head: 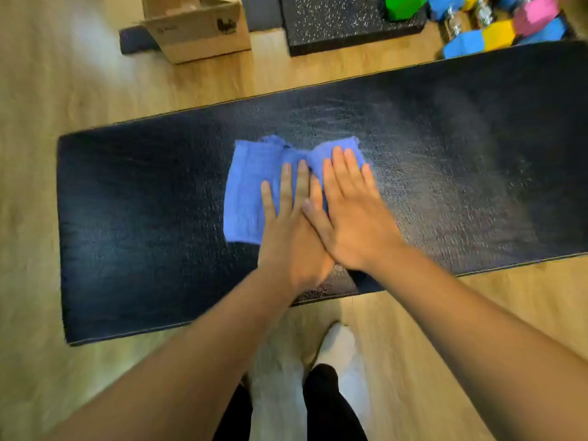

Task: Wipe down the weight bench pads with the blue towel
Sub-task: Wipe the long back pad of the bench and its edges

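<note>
Status: crumpled blue cloth towel (pixel 251 186) lies on the long black textured bench pad (pixel 127 218), around the middle of the stretch we can see. Left hand (pixel 286 230) and right hand (pixel 350 224) are both flat on it, fingers straight, pressing down. Nothing is gripped and no fingers curl round the cloth. The right hand overlaps the thumb side of the left.

Risks as we see them:
- Towel is bunched, pinched in the middle, and a good part of it sticks out left of the palms unpressed. With flat palms only, we'd expect it to roll up or slip out on a fast stroke, and then skin rubs the pad, not cloth.
- Overlapped hands narrow the contact patch. Strips along the near and far edges get missed unless passes overlap.
- Pale sheen right of the towel could be damp film or glare; we cannot tell. If damp, a bunched cloth may smear it rather than lift it.
- Left end of the pad looks dark and matte; we judge it not yet wiped. Any other pad is out of view.
- We're leaning over in white socks (pixel 337 348) on a smooth wooden floor (pixel 63 90); a hard push could shift our footing.
- Coloured hex dumbbells (pixel 496 33) sit just beyond the far edge at right; an overshoot there risks knuckles.
</note>
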The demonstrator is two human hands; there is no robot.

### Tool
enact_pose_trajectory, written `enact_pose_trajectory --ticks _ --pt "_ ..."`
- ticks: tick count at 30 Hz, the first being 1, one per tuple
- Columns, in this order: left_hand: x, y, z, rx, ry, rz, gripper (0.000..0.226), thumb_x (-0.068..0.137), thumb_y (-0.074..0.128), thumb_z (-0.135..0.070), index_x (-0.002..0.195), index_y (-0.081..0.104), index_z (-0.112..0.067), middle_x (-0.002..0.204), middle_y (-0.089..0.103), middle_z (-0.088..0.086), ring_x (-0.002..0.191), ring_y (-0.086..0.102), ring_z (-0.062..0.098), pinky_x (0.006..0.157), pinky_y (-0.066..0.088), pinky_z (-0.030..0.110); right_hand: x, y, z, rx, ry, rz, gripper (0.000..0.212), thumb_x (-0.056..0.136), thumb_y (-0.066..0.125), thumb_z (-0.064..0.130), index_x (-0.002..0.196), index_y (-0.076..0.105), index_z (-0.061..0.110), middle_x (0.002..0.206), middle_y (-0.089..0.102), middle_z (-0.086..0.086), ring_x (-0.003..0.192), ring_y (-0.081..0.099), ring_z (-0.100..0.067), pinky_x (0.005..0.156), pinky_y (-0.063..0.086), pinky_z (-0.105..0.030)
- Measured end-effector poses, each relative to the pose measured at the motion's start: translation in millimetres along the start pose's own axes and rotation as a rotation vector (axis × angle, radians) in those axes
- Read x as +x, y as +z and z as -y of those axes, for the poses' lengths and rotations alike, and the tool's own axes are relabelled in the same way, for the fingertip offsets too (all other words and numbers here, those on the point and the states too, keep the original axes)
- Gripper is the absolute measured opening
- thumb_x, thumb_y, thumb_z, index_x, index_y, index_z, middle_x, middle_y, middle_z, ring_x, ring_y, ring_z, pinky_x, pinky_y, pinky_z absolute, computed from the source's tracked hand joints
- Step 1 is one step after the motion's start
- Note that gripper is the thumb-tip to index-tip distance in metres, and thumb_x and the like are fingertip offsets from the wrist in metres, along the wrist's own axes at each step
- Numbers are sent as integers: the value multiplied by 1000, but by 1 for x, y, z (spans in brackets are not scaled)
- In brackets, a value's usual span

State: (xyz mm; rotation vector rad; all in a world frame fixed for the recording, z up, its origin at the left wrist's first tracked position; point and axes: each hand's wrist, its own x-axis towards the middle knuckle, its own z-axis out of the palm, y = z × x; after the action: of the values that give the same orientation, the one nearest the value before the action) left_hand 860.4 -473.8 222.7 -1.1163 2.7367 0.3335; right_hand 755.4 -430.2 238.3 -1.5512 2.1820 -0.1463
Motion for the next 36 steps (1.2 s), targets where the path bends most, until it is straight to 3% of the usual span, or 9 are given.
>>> enact_pose_trajectory --ticks 4,7,12,19,25,27,30,33,36 --pt "-88 25 -39 -19 97 57 78 86 42 -42 151 14 -8 157 12 21 146 -3 39 114 9 60 -100 23 4 1 52 80 75 97 9 54 150 11 2 159 4 -15 147 -8 -25 118 2 -43" --pt "-88 26 -39 -29 169 67 79 84 45 -37 150 16 -5 155 17 25 145 6 41 112 16 59 -109 14 4 125 96 149 87 87 -10 65 151 3 8 159 -7 -8 144 -20 -14 117 -9 -34" --pt "1 5 -16 61 211 63 76 90 19 -46 149 -15 -13 158 -4 20 144 -15 38 116 -4 54 -18 -7 -11 1 120 1 80 92 3 59 150 0 3 158 -9 -16 145 -17 -23 119 -9 -40" --pt "147 -38 -4 150 119 109 88 88 39 -50 150 -17 -20 158 -18 13 143 -22 32 116 -9 51 122 -66 -36 89 209 63 69 99 15 51 151 1 8 160 -6 -13 147 -11 -23 118 -7 -41" --pt "67 -13 -52 146 148 23 84 91 26 -51 146 -24 -10 156 -11 23 144 -14 39 116 -2 55 16 -37 -49 106 135 0 73 97 11 54 151 2 5 160 -5 -13 146 -14 -19 119 -9 -37" --pt "12 9 -76 -9 159 -61 73 94 21 -42 149 -12 -8 156 10 24 145 5 40 115 9 55 -45 -18 -50 64 136 -6 76 96 9 55 150 9 2 159 4 -16 147 -7 -23 119 -1 -40" --pt "-52 29 -94 -48 278 -9 65 93 26 -30 150 13 0 155 20 24 145 9 40 114 16 54 -116 0 -52 -48 182 79 76 96 12 55 146 23 -1 153 27 -21 145 16 -28 112 17 -48" --pt "-51 28 -86 -48 341 60 68 90 41 -29 147 23 3 156 17 22 146 7 38 115 16 52 -113 -2 -53 -99 202 129 78 96 12 55 141 35 -4 148 35 -24 142 25 -30 109 20 -53" --pt "-2 10 -77 -43 351 53 75 89 27 -41 150 9 -1 158 8 21 146 -4 36 117 4 52 -64 -17 -57 -120 229 46 80 93 0 54 147 26 1 155 20 -23 146 12 -31 115 7 -54"
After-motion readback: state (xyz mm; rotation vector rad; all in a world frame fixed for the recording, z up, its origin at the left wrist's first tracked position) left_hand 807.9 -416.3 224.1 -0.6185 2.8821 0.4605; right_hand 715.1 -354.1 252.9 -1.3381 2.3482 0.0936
